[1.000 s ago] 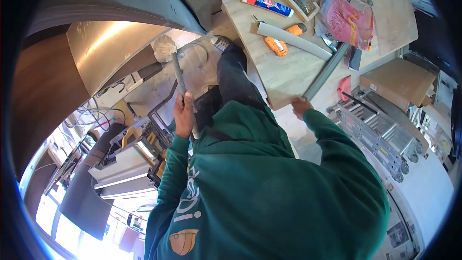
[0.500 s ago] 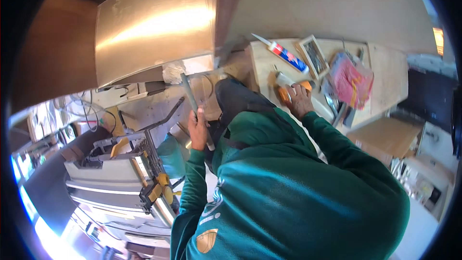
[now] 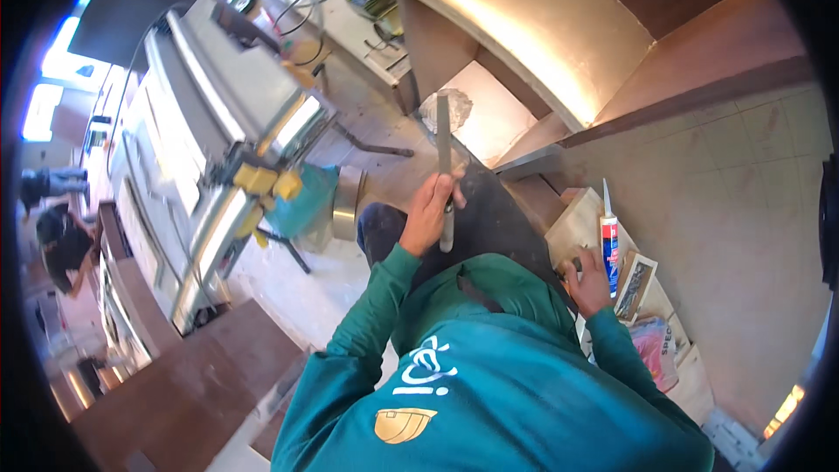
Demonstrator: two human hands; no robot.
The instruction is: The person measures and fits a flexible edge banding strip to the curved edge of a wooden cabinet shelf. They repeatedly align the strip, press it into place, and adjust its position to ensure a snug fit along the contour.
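Observation:
My left hand [image 3: 428,214] is closed round a long narrow grey file [image 3: 444,135], which stands nearly upright in the picture over my dark-trousered legs. A short lower end of it shows below my fingers. To the right, my right hand [image 3: 591,285] rests at the pale wooden bench top [image 3: 572,220], its fingers curled. A bit of orange shows by those fingers, but what they hold is mostly hidden. Beside this hand lie a sealant cartridge [image 3: 609,249] with a white nozzle and a small wooden frame [image 3: 635,288]. A pink plastic bag [image 3: 654,351] lies closer to me.
On the left stands a table saw [image 3: 232,144] with yellow parts, a teal bag [image 3: 306,201] near it. A brown cabinet [image 3: 603,114] with a shiny panel rises ahead. A brown board [image 3: 192,385] lies lower left. Another person [image 3: 63,249] bends over at the far left.
My view has swung left, bringing more of the saw and the other person into sight. The file stays in my left hand and now points straighter ahead. My right hand remains at the bench.

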